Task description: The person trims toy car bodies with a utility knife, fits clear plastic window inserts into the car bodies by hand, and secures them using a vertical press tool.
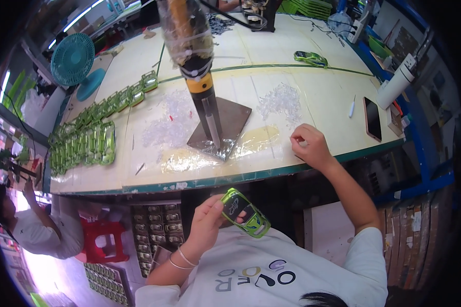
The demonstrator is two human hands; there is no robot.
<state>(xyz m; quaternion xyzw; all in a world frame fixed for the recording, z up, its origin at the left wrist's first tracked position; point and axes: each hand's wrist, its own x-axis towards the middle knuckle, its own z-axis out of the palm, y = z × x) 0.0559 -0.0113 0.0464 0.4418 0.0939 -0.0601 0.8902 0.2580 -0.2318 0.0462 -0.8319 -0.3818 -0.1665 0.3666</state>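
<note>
My left hand (208,221) grips a bright green toy car shell (254,225) by its end, in front of my shirt and below the table edge. The shell's dark underside or window area faces up. At the table's front edge, my right hand (311,147) is curled with thumb and fingertips together; whatever is between them is too small to make out. Just beyond it lies a loose pile of small clear plastic pieces (280,100). A black and yellow pen-shaped tool (206,97) with a metal tip stands over a brown metal plate (236,113).
Rows of green car shells (82,146) cover the table's left side, beside another clear pile (165,125). One green car (310,58) sits far right. A phone (372,118) and white-handled screwdriver (351,108) lie right. A teal fan (72,59) stands left; a co-worker (38,227) sits below.
</note>
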